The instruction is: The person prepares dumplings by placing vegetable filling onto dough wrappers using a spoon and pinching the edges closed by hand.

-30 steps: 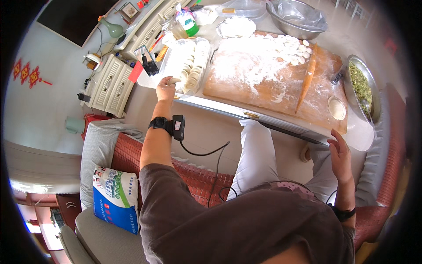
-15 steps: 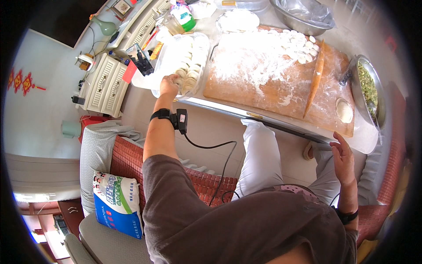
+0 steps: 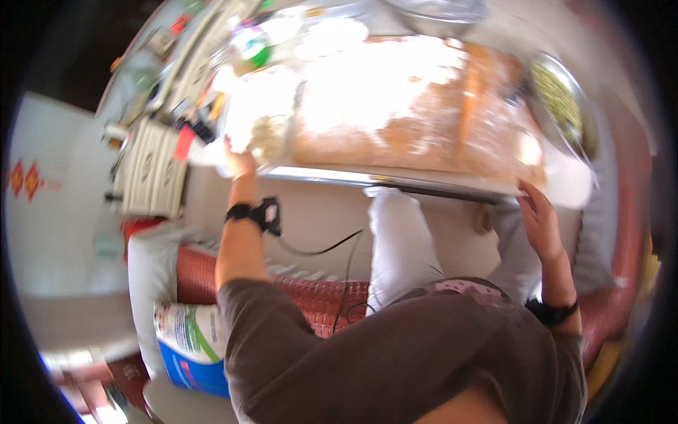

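Observation:
My left hand (image 3: 239, 157) is at the near-left corner of a clear plastic tray (image 3: 286, 95) holding rows of pale dumplings (image 3: 265, 134); motion blur hides its fingers and anything between them. My right hand (image 3: 538, 215) is at the near right edge of a floury wooden board (image 3: 374, 145), fingers apart and slightly bent, nothing visible in them. Just beyond it lies a round dough wrapper (image 3: 528, 147). A wooden rolling pin (image 3: 467, 106) lies lengthwise on the board, and many white dough pieces, washed out by glare, are at the back.
A steel bowl of green filling (image 3: 554, 95) stands at the right, another steel bowl (image 3: 438, 14) at the back. Small clutter, including a green-based container (image 3: 254, 49), crowds the table's left. Below are my legs (image 3: 402, 247), a cable (image 3: 318, 247) and a red sofa (image 3: 314, 300) with a sack (image 3: 191, 353).
The view has shifted and blurred. My left hand, earlier placing a dumpling in the tray, is now at the tray's left corner. My right hand has moved up toward the board's edge.

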A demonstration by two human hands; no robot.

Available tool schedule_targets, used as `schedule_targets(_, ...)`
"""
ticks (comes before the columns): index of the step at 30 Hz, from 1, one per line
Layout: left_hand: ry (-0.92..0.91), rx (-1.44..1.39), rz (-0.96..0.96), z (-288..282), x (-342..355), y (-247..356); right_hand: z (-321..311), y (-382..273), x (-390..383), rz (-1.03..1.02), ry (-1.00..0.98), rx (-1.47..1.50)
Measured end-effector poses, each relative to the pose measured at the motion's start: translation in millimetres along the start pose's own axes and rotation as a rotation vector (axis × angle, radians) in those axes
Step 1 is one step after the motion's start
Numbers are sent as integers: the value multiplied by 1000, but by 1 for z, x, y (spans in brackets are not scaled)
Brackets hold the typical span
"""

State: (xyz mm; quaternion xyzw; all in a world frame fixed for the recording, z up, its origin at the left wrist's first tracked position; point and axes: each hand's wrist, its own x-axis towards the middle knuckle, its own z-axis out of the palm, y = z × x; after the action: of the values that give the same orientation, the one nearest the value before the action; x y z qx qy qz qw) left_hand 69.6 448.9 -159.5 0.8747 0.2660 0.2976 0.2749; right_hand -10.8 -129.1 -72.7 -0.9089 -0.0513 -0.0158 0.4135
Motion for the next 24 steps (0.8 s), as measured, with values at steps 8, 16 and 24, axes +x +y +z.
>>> schedule_targets(8, -242, -1092, -285, -18, -101, 146, -15, 41, 64, -145, 200, -227)
schedule_targets(16, -790, -1267, -410, 19, -202, 258, 5, 73, 118, 9, 78, -565)
schedule_targets(24, -964, -1209, -397, 59, -249, 290, 12, 92, 128, -49, 238, -324)
